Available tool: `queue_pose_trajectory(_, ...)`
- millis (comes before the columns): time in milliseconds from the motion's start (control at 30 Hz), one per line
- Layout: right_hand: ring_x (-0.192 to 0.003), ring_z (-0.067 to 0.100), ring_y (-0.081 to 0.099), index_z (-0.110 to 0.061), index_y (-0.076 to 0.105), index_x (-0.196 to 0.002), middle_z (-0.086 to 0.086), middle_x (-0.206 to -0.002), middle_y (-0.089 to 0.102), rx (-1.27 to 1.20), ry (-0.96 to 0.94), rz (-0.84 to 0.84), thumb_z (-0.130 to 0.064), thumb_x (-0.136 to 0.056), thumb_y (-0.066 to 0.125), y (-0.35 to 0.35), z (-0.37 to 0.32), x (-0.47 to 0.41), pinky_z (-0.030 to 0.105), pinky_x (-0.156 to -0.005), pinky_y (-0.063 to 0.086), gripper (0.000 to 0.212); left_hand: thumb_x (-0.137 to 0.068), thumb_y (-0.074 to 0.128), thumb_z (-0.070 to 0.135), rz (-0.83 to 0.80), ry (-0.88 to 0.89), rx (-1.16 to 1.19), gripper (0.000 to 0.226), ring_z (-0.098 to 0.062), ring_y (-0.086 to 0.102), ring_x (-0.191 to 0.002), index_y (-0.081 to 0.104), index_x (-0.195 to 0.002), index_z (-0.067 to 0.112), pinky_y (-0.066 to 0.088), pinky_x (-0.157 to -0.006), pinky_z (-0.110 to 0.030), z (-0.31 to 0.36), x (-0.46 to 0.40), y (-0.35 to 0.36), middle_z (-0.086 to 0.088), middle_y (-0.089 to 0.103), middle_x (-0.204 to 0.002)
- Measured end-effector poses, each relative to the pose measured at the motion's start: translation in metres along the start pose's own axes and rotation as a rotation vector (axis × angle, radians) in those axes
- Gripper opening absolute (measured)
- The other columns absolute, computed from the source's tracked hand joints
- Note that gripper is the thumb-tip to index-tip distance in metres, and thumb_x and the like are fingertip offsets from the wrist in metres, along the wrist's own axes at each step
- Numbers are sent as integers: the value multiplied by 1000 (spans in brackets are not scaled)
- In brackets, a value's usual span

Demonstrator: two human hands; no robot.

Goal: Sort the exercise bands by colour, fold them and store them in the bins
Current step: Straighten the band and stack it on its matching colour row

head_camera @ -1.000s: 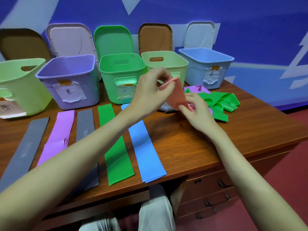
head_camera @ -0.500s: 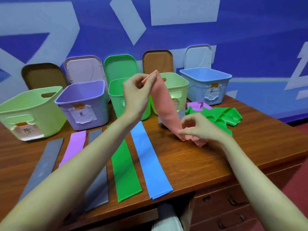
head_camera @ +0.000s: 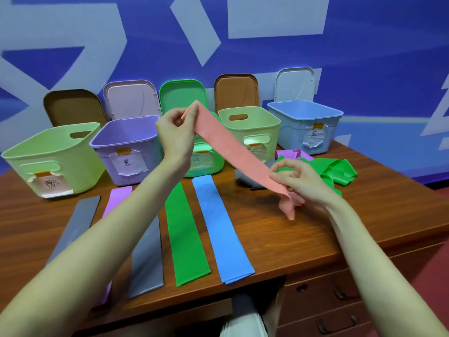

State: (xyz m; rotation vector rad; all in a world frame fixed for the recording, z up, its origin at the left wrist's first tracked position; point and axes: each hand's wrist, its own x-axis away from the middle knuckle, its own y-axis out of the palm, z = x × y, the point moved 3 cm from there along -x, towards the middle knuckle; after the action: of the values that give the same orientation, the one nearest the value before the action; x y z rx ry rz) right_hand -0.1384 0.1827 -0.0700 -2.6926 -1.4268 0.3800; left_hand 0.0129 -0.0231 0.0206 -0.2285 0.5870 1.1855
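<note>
Your left hand (head_camera: 177, 135) pinches the top end of the pink band (head_camera: 233, 154), raised in front of the bins. Your right hand (head_camera: 300, 181) pinches the same band lower down, thumb and fingers closed on its edge, above the table (head_camera: 315, 229). The band runs taut and diagonal between the two hands; its loose tail hangs crumpled below the right hand.

On the table, flat and side by side, left to right: grey band (head_camera: 77, 224), purple band (head_camera: 116, 198), second grey band (head_camera: 148, 259) partly under your left forearm, green band (head_camera: 184, 234), blue band (head_camera: 221, 229). The near ends of the green and blue ones reach the table's front edge.

Behind your right hand: unsorted pile of green bands (head_camera: 337, 170) with a purple one (head_camera: 289, 154) at its back edge, plus something grey under the pink band, can't tell what.

Back row, five open bins, each with a paper label on the front: light green bin (head_camera: 48, 156), purple bin (head_camera: 126, 147), green bin (head_camera: 206, 164) mostly hidden by your left hand, second light green bin (head_camera: 252, 127), blue bin (head_camera: 306, 125). Lids lean on the wall behind them.
</note>
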Motion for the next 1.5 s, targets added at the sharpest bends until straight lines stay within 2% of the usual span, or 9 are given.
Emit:
queue_pose_trajectory(200,-70,15,64,-14,71,-97,13,-83,72,111,77,-45,-23,-80,71,7,12,11,28,-60,53,19,-87,66,20,67,-123,-29,14,-3,51,-62,67,-79,8,53,-60,-25,-33,11,-39,2,56,-65)
queue_pose_trajectory(333,-50,-2,56,-18,71,-73,-8,-59,65,169,73,-8,-30,-86,65,26,8,16,8,-43,37,19,-88,64,18,160,-144,-52,12,6,54,-59,67,-85,6,48,-58,-12,-36,19,-72,3,60,-69)
queue_pose_trajectory(400,-47,1,51,-17,68,-63,-8,-52,59,199,78,-9,-41,-84,62,40,3,18,10,-42,33,32,-88,65,19,183,-160,-50,15,-1,59,-68,68,-88,5,50,-57,-15,-36,21,-94,0,62,-73)
queue_pose_trajectory(500,-49,5,46,-5,67,-72,0,-57,56,192,71,-93,-49,-77,61,66,-3,21,14,-44,29,45,-86,67,22,199,-161,-83,13,-12,60,-72,68,-77,12,58,-61,-32,-36,20,-129,0,62,-70)
queue_pose_trajectory(733,-67,17,50,-12,68,-77,8,-73,62,189,29,-231,-35,-85,67,117,-15,27,28,-58,32,24,-87,67,23,197,-246,-209,21,-2,38,-32,63,-67,18,32,-37,-15,-47,29,-202,10,49,-36)
queue_pose_trajectory(933,-60,3,56,-16,65,-73,-7,-64,65,192,21,-203,-23,-90,61,141,-22,34,14,-51,39,18,-89,64,16,160,-349,-170,10,-1,46,-31,67,-85,7,44,-39,-13,-61,34,-232,9,54,-37)
queue_pose_trajectory(1133,-49,-2,52,-6,65,-80,-3,-59,61,247,94,-63,-14,-91,60,133,-14,47,9,-44,37,15,-92,55,3,-64,-385,-189,7,-4,60,-41,61,-91,0,52,-47,-15,-67,21,-199,-7,60,-57)
queue_pose_trajectory(1367,-31,0,44,-1,59,-78,-4,-38,54,256,237,117,-5,-90,59,89,-12,70,8,-34,30,13,-84,68,11,-342,-140,-390,4,-19,63,-49,70,-84,9,58,-53,-30,-72,-4,-101,-13,66,-64)
queue_pose_trajectory(1500,-30,1,41,-2,61,-74,-1,-40,55,296,319,131,-7,-89,61,70,-9,80,10,-33,30,15,-83,71,17,-439,-84,-505,11,-6,60,-40,73,-84,6,52,-46,-20,-83,-1,-44,-8,65,-58)
